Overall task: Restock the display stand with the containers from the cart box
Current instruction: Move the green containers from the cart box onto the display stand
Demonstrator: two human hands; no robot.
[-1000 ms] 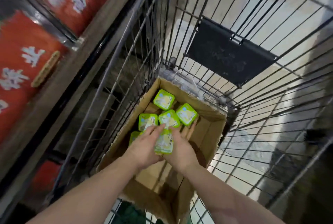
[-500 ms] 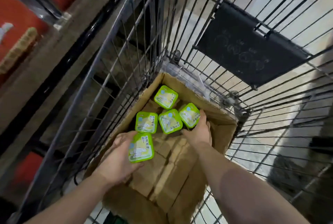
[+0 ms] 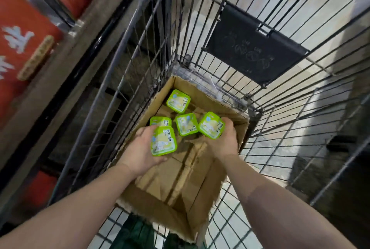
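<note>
An open cardboard box [image 3: 230, 166] lies in the wire cart. My left hand [image 3: 140, 148] grips a square green-lidded container [image 3: 163, 141] above the box's left side. My right hand [image 3: 226, 140] grips a second green container [image 3: 211, 124], tilted and lifted near the box's right wall. Three more green containers rest on the box floor: one at the far end [image 3: 178, 101], one in the middle [image 3: 186, 124], and one [image 3: 160, 122] partly hidden behind the container in my left hand.
The cart's wire walls [image 3: 144, 64] surround the box, with a black plastic panel [image 3: 254, 46] on the far wall. A red display stand with white characters [image 3: 24, 34] and a wooden ledge [image 3: 66, 52] runs along the left. Grey floor shows through the wires on the right.
My right hand has closed round the rightmost container and lifted it off the box floor. My left hand has kept its container and risen slightly.
</note>
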